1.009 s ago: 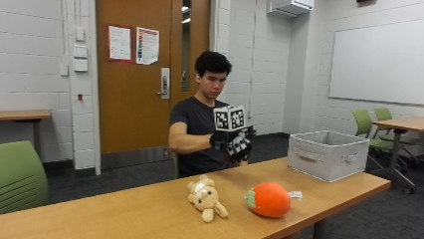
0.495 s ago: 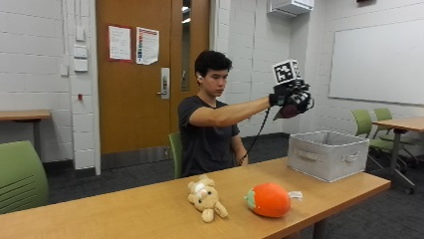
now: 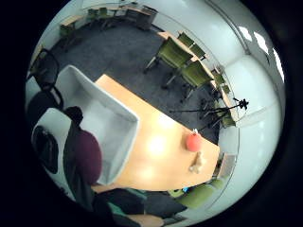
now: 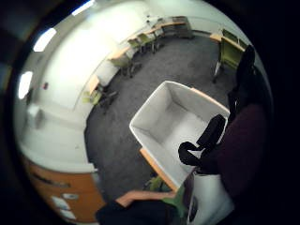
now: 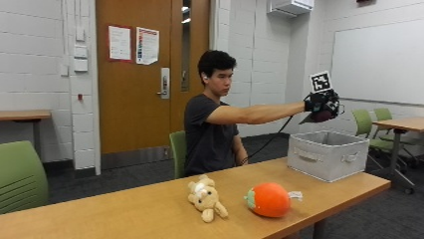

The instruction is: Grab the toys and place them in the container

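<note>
The gloved right hand, curled around a dark maroon toy, is held out above the open grey container at the table's end, while 2 toys, a cream plush animal and an orange plush, lie well apart from it.

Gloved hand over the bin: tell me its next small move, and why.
Probably open the grip and let the dark maroon toy drop. The gloved right hand holds it above the open grey container, whose bare inside shows beneath the palm. The plush animal and orange toy lie on the table, not yet picked up.
</note>
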The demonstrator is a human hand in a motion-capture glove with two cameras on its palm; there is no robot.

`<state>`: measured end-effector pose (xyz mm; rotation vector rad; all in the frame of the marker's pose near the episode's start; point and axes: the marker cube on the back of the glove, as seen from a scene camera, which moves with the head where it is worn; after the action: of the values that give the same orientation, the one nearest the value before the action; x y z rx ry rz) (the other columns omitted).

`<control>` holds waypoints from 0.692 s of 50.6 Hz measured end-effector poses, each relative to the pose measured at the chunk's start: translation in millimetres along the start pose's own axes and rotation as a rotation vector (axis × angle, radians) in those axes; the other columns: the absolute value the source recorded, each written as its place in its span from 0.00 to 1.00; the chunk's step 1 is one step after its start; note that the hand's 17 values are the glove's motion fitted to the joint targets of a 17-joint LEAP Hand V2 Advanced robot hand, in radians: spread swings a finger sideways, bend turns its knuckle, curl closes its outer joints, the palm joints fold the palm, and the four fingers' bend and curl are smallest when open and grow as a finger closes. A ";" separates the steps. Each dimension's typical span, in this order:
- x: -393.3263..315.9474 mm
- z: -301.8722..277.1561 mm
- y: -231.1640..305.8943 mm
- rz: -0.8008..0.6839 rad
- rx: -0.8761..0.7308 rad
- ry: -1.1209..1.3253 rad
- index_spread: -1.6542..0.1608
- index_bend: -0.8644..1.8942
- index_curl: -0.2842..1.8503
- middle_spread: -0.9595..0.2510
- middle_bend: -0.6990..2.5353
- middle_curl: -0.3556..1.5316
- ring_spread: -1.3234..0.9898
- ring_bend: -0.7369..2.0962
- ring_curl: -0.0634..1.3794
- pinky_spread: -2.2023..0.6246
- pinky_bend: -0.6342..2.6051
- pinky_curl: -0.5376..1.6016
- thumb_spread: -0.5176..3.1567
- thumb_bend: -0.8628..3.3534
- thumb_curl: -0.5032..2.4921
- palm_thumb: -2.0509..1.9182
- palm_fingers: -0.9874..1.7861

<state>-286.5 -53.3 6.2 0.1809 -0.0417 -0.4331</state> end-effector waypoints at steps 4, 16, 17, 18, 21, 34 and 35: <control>-6.5 16.6 0.7 -0.048 -0.050 0.010 0.64 0.39 0.79 0.49 0.48 0.55 0.40 0.67 0.39 0.62 0.46 0.44 0.34 0.24 0.48 0.67 0.76; 3.2 29.9 9.0 -0.012 -0.123 -0.052 0.65 0.33 0.75 0.53 0.41 0.53 0.42 0.61 0.37 0.67 0.50 0.47 0.41 0.18 0.41 0.54 0.49; 3.8 28.0 9.2 -0.005 -0.119 -0.065 0.65 0.33 0.73 0.54 0.40 0.52 0.43 0.59 0.37 0.67 0.51 0.47 0.41 0.18 0.40 0.53 0.46; 5.5 26.2 9.6 -0.007 -0.116 -0.071 0.65 0.34 0.73 0.54 0.40 0.52 0.43 0.60 0.36 0.68 0.51 0.47 0.42 0.18 0.40 0.52 0.48; 17.9 17.3 12.8 -0.031 -0.111 -0.087 0.66 0.33 0.69 0.57 0.39 0.51 0.45 0.58 0.33 0.69 0.53 0.46 0.43 0.18 0.38 0.50 0.45; 130.0 -32.7 48.1 0.051 -0.058 -0.041 0.68 0.34 0.57 0.62 0.40 0.49 0.48 0.60 0.30 0.73 0.55 0.45 0.44 0.19 0.31 0.49 0.42; 140.0 -36.7 53.9 0.046 -0.056 -0.052 0.68 0.34 0.57 0.62 0.40 0.49 0.48 0.60 0.30 0.73 0.55 0.45 0.44 0.19 0.31 0.49 0.42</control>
<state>-134.2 -58.1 -19.8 0.1136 -0.0843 -0.3929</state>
